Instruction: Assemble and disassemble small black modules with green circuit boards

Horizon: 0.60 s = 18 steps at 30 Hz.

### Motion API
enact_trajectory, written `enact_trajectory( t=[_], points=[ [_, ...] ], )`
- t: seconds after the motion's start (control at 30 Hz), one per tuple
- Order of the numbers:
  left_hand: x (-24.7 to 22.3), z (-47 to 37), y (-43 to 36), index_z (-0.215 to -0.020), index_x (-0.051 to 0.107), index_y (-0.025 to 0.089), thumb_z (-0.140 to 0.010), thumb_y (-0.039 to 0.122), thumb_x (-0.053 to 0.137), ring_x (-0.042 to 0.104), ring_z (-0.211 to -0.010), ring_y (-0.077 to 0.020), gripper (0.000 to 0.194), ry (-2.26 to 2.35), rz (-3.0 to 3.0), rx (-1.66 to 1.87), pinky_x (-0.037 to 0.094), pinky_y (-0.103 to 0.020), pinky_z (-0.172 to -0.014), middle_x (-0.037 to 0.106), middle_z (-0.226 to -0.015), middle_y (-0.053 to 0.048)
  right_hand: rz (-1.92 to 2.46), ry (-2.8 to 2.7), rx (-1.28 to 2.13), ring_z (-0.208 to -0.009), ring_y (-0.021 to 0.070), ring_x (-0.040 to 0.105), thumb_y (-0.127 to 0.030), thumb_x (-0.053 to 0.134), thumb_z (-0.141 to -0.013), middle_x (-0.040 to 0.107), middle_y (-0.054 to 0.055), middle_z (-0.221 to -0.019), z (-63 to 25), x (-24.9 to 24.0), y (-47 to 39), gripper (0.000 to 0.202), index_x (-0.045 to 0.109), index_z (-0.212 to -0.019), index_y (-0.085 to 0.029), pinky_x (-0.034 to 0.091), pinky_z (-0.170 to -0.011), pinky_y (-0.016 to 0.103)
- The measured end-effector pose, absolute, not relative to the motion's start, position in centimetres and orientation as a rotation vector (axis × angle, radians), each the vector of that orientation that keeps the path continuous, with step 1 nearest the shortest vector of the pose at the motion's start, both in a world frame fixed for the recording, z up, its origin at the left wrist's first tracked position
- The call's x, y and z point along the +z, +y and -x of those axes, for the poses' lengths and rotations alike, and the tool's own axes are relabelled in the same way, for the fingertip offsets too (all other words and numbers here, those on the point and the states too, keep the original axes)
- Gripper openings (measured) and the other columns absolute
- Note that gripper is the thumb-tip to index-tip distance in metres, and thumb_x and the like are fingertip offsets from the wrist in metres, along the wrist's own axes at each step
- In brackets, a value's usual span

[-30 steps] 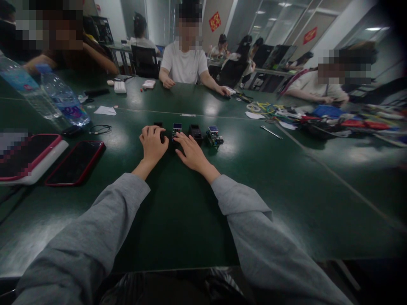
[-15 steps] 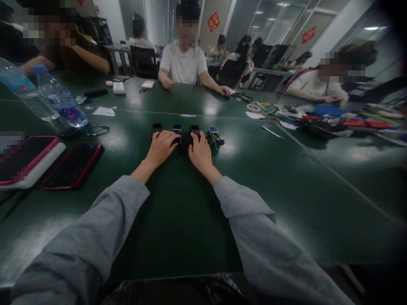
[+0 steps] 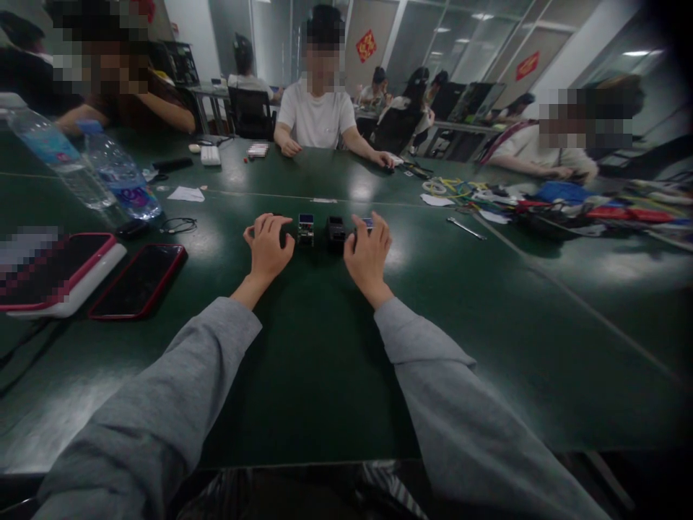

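Several small devices stand in a row on the dark green table point(image 3: 319, 325). My left hand point(image 3: 269, 245) is over the leftmost black device, its fingers curved and apart; most of that device is hidden. Right of it stands a small circuit board with a screen point(image 3: 306, 229), untouched. A black device point(image 3: 336, 229) is beside the board, also uncovered. My right hand point(image 3: 369, 249) is over the rightmost board with a screen point(image 3: 368, 222), fingers spread, hiding most of it. Whether either hand touches its device cannot be made out.
Two bottles point(image 3: 122, 173), a red-edged phone point(image 3: 139, 282) and a pink-edged tablet point(image 3: 54, 271) lie left. A wrench point(image 3: 466, 228) and tangled cables point(image 3: 574, 202) are right. A person point(image 3: 317, 108) sits opposite, others at both sides.
My right hand has moved right, from the black device to the rightmost board. My left hand has shifted off the left board onto the leftmost device. The view has tilted slightly.
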<state>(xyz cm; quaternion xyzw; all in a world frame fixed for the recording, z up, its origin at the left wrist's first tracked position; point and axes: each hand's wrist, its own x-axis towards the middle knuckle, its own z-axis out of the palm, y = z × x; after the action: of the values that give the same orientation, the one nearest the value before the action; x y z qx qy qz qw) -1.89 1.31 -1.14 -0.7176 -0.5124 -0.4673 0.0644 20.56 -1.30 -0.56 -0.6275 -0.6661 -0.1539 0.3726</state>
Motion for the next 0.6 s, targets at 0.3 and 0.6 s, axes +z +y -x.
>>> enact_trajectory(
  t=[0.3,0.6],
  points=[
    [-3.2,3.1,4.7,-0.108,0.065,0.024,-0.084,0.017,0.058,0.057,-0.118,-0.0305,0.026,-1.703,2.153,-1.659,0.048,-0.058,-0.103,0.071,-0.112,-0.011,1.69,-1.707,-0.178,-0.137,0.037,0.048,-0.011,0.038,-0.091,0.048,0.029,-0.145,-24.4,-3.5,1.1,0.053,0.053,-0.142,-0.005,0.046,-0.11,0.059],
    [-2.0,2.8,3.2,-0.116,0.065,0.026,-0.094,0.034,0.062,0.053,-0.13,-0.0323,0.024,-1.57,2.197,-1.519,0.043,-0.059,-0.106,0.071,-0.125,-0.01,1.646,-1.675,-0.281,-0.139,0.0363,0.045,-0.025,0.04,-0.1,0.048,0.026,-0.146,-23.7,-2.4,0.6,0.047,0.056,-0.141,-0.008,0.043,-0.113,0.059]
  ],
)
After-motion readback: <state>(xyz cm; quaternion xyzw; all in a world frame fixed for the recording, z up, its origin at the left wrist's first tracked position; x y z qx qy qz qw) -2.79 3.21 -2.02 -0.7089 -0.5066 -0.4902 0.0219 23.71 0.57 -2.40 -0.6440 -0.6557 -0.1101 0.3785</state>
